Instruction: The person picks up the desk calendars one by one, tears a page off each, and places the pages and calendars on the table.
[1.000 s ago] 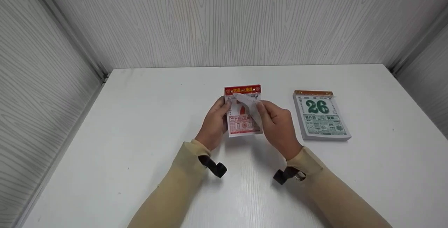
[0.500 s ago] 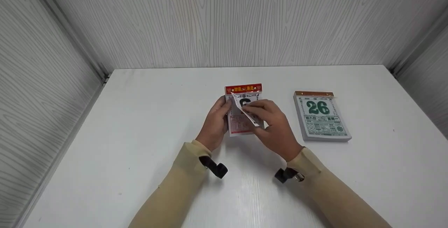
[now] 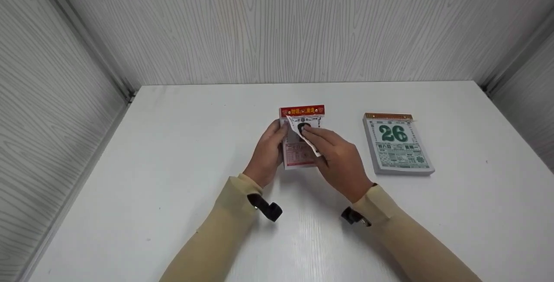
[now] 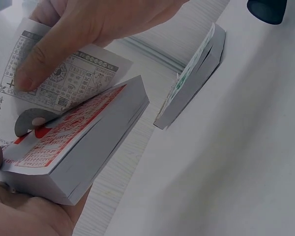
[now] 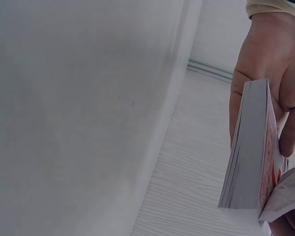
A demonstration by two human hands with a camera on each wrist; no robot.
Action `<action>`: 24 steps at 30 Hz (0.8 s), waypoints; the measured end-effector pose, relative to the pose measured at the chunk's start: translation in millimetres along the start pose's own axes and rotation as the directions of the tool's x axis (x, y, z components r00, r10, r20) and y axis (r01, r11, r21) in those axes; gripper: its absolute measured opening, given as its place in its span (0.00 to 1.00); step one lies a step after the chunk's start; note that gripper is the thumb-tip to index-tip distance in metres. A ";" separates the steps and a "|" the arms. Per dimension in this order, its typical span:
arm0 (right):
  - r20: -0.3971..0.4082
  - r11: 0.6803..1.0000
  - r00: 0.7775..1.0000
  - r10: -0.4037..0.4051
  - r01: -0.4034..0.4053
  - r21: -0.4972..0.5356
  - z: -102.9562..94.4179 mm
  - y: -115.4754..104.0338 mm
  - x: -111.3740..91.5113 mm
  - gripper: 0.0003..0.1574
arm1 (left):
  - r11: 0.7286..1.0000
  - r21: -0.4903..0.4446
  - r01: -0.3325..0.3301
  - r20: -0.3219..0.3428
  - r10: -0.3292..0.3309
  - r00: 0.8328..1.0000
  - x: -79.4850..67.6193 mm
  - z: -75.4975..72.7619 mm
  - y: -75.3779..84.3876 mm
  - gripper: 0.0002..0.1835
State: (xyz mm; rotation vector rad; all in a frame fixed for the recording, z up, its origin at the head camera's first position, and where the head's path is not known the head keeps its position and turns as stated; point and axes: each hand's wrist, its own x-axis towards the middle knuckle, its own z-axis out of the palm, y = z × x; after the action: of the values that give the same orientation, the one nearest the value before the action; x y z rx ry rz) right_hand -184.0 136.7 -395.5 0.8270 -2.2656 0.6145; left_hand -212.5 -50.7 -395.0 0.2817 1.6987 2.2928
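Along its left side, a thick tear-off calendar (image 3: 302,111) with a red header is held by my left hand (image 3: 265,156), thumb in front and fingers behind. A lifted page (image 3: 310,122) with a black numeral is pinched by my right hand (image 3: 342,160) over the calendar's front. Beneath it, a page printed in red shows. In the left wrist view the lifted page (image 4: 96,81) bends away from the block (image 4: 105,142), the right thumb lying on its printed side. The right wrist view shows the block's edge (image 5: 250,147) against the left palm; the right hand is mostly cut off there.
A second tear-off calendar (image 3: 402,145) with a green 26 and a brown header lies on the white table (image 3: 194,134) to the right. Grey wood-grain panels (image 3: 277,26) rise behind the table and at both sides. Black wrist cameras sit at both cuffs.
The right hand first drew a page rightward, pale side showing; now a page with a black numeral stands raised under its fingers. The left hand keeps its grip on the calendar, almost unmoved.
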 end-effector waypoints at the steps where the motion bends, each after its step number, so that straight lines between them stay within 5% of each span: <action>1: 0.000 1.000 1.000 0.004 -0.004 -0.004 -0.4 -0.4 -0.3 0.30 | 1.000 -0.001 0.001 -0.004 -0.001 1.000 0.0 -0.2 -0.1 0.26; 13: 0.021 0.984 0.989 0.145 -0.147 0.098 -2.2 -0.9 -0.5 0.24 | 0.999 0.023 0.029 -0.038 -0.028 0.999 -0.1 -1.4 -1.2 0.26; 24: 0.016 0.904 0.949 0.314 -0.304 0.302 -3.4 0.6 3.2 0.16 | 0.998 0.044 0.033 -0.030 -0.032 0.999 -0.7 -1.2 -2.1 0.25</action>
State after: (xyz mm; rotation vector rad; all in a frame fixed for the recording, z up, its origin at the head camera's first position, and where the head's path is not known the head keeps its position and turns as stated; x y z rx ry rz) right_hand -184.9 138.0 -391.0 0.5891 -2.3241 1.1352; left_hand -212.0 -51.4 -397.3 0.2293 1.7574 2.2482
